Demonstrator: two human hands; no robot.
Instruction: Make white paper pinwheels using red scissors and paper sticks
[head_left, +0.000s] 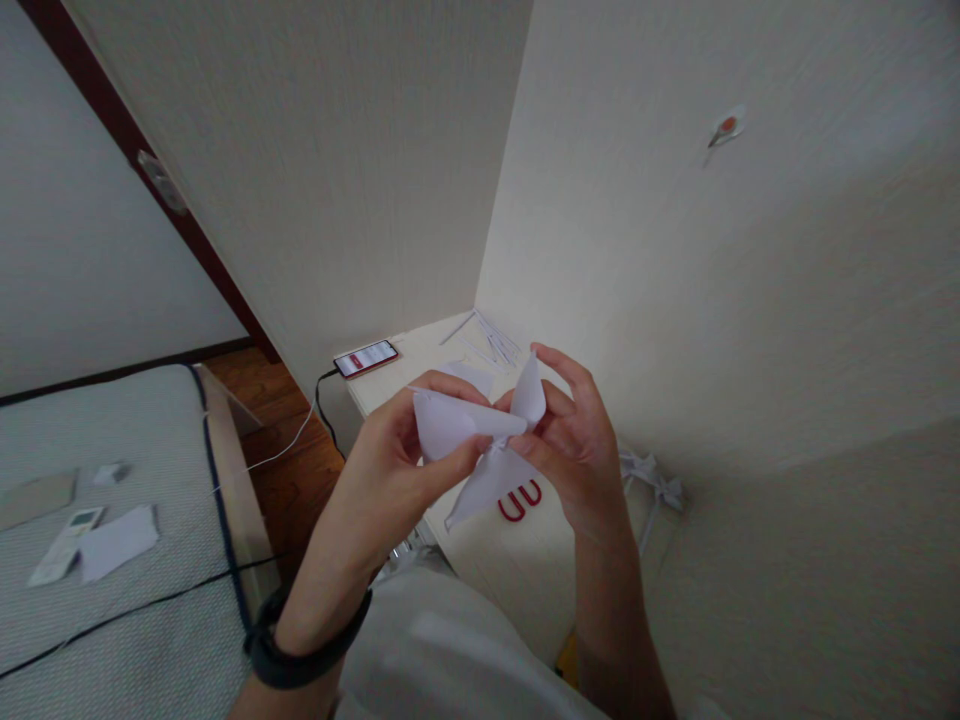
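Note:
A folded white paper shape (480,445) with pointed flaps is held up in front of me, above a white desk (495,550). My left hand (397,460) pinches its left flap between thumb and fingers; a black band sits on that wrist. My right hand (574,440) grips the right flap, its fingers curled around the upright point. Red scissors (519,500) lie on the desk just below the paper, partly hidden by it.
A phone (365,358) with a lit screen and a cable lies at the desk's far end, next to thin white paper strips (487,342). Crumpled paper (652,478) lies by the right wall. A bed (150,600) at left carries a remote (66,545) and paper.

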